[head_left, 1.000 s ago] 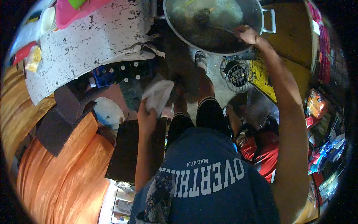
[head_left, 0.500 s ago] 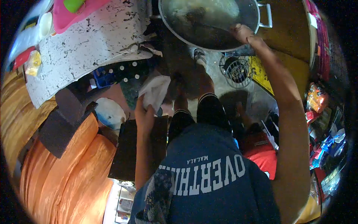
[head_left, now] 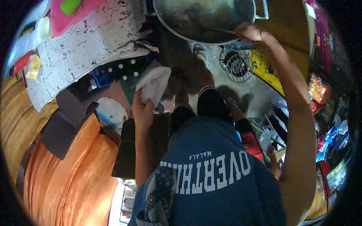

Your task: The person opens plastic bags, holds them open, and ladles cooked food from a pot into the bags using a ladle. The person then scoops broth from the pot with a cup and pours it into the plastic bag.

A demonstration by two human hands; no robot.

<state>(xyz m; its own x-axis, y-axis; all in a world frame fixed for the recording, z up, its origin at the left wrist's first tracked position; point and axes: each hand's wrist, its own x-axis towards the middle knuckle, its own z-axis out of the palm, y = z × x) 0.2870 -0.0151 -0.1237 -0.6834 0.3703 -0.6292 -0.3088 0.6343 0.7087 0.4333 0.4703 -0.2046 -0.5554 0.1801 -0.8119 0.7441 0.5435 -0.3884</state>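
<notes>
My left hand (head_left: 144, 109) is closed round the lower edge of a whitish, translucent plastic bag (head_left: 154, 84), which stands up from my fingers. At the top of the view, my right hand (head_left: 249, 33) grips the dark handle of a long-handled utensil (head_left: 222, 30) at the near rim of a big metal pot (head_left: 188, 38). The utensil's far end lies inside the pot, and I cannot make out its shape. Cloudy liquid with steam over it shows in the pot (head_left: 253, 11).
A worn white tabletop (head_left: 90, 49) with a pink basin (head_left: 60, 22) stands at upper left. A wire fan guard (head_left: 238, 66) sits on the floor below the pot. Orange cloth (head_left: 71, 169) hangs at left. Another person's hand (head_left: 274, 162) and red clothing (head_left: 252, 145) show at right.
The pot sits slightly higher and further left in view. My right hand stays at the near rim with the utensil. The bag looks more spread. The other person beside me has shifted.
</notes>
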